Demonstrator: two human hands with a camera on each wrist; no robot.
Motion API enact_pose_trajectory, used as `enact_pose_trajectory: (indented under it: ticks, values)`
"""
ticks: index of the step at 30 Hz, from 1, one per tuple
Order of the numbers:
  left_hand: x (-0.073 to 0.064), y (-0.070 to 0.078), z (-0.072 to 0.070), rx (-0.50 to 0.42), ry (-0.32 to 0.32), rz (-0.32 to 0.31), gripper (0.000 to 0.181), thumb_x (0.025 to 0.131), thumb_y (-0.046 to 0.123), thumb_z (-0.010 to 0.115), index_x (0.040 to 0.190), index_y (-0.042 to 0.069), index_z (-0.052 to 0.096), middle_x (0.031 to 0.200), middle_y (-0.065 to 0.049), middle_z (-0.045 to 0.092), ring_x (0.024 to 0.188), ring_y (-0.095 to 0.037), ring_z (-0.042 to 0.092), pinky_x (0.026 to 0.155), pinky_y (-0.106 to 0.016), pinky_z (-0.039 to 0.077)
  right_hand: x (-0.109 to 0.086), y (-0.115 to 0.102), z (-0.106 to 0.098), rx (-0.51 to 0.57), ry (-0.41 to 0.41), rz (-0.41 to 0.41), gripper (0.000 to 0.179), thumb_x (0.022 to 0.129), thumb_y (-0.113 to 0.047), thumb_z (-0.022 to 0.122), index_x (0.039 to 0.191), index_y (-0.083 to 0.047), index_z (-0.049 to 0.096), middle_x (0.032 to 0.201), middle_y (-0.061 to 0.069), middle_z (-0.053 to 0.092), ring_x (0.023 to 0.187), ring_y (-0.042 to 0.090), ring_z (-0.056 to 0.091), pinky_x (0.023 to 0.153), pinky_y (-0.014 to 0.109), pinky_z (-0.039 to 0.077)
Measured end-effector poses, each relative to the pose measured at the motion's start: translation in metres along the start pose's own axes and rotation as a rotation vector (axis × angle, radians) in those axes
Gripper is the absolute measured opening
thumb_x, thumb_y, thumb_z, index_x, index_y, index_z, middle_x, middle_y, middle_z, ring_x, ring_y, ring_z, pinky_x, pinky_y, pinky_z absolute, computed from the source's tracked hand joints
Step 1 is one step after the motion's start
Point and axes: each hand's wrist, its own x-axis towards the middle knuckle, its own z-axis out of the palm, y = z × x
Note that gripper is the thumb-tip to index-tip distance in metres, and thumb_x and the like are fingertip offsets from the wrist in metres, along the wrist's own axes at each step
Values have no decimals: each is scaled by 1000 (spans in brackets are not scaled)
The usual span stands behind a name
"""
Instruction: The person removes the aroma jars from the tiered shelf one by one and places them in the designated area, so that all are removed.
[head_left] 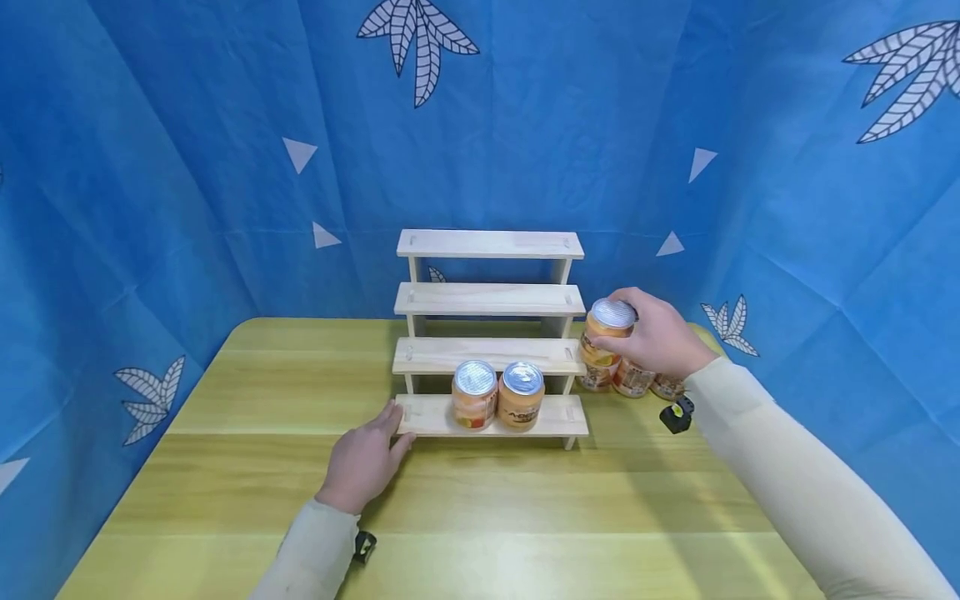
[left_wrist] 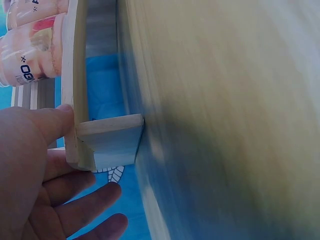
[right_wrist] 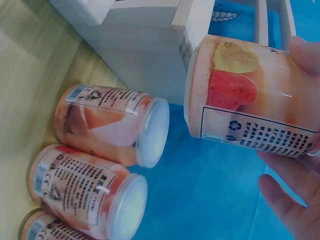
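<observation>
My left hand [head_left: 365, 461] holds the left end of the lowest step of a pale wooden four-step display shelf [head_left: 489, 353]. In the left wrist view the thumb lies on the step's edge, and the fingers reach round its end. At the shelf's right side my right hand [head_left: 662, 335] grips an orange fruit can [right_wrist: 250, 95] with a silver lid, thumb and fingers around its upper part. That can is raised beside the shelf, above several similar cans [right_wrist: 107, 125] standing on the table. Two more, a left can [head_left: 474, 396] and a right can [head_left: 521, 398], stand side by side on the lowest step.
The shelf stands on a yellowish wooden table [head_left: 480, 517] near its back edge. Its three upper steps rise behind the two placed cans. A blue cloth [head_left: 525, 125] with leaf prints hangs behind and along both sides.
</observation>
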Motion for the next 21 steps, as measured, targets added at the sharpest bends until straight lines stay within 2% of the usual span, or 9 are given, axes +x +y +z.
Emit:
enact_pose_trajectory:
  ticks: [8, 14, 21]
  values:
    - [1, -1, 2, 9, -34, -14, 56, 98, 39, 66, 139, 1, 59, 143, -17, 56, 93, -37, 72, 62, -42, 58, -9, 10, 0, 21, -20, 17, 77, 84, -54, 78, 137, -8, 48, 123, 16, 60, 100, 31, 63, 81, 49, 57]
    - [0, -1, 1, 9, -35, -18, 56, 98, 39, 66, 138, 1, 60, 143, -17, 56, 94, -37, 72, 61, -41, 58, -14, 18, 6, 46, -28, 8, 77, 83, -53, 80, 136, -7, 49, 120, 15, 61, 97, 29, 64, 79, 47, 57]
    - [1, 0, 0, 18, -30, -13, 55, 98, 39, 66, 138, 1, 60, 143, -17, 56, 88, -36, 73, 58, -38, 57, -20, 26, 10, 43, -41, 18, 76, 83, -52, 80, 135, -6, 48, 117, 15, 62, 94, 28, 64, 79, 46, 57]
